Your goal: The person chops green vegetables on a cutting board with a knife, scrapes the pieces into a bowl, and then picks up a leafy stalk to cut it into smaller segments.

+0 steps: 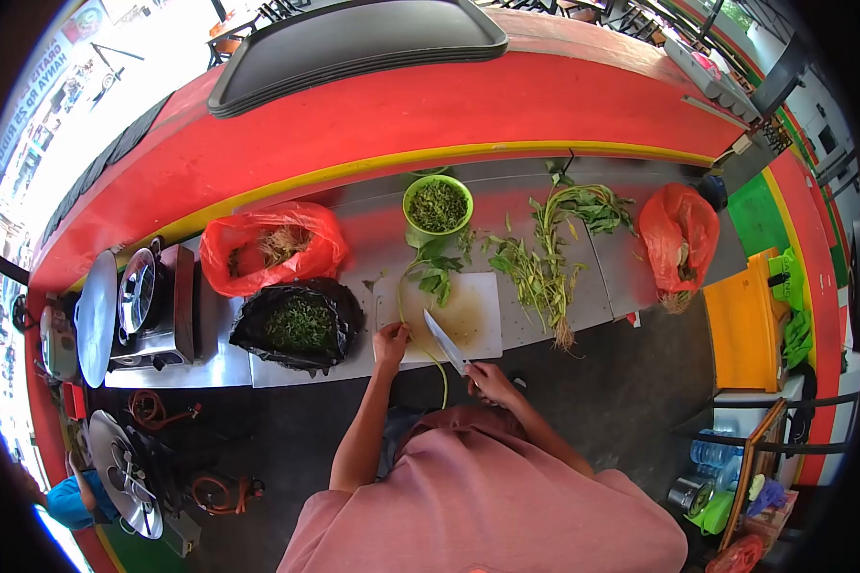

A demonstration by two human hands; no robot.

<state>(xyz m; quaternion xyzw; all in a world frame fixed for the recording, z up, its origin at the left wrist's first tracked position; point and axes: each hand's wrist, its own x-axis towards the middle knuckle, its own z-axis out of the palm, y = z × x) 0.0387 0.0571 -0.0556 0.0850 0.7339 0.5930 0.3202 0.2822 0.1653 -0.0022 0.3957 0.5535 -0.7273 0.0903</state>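
A long green stem with leaves (pixel 437 277) runs down over the white cutting board (pixel 478 310), its lower end hanging past the counter's front edge. My left hand (pixel 392 346) is closed on this stem at the board's lower left corner. In my right hand (pixel 492 382) is a knife (pixel 443 338), gripped by the handle, its blade pointing up and left over the board. Behind the board stands a green bowl (pixel 438 205) of chopped greens. To the right lies a bunch of leafy stems with roots (pixel 545 258).
Left of the board sit a black plastic bag (pixel 339 310) of greens and a red plastic bag (pixel 222 250) with roots. Another red bag (pixel 678 229) lies at the right. A stove with a pot (pixel 141 291) is far left. Stacked trays (pixel 354 48) rest on the red ledge.
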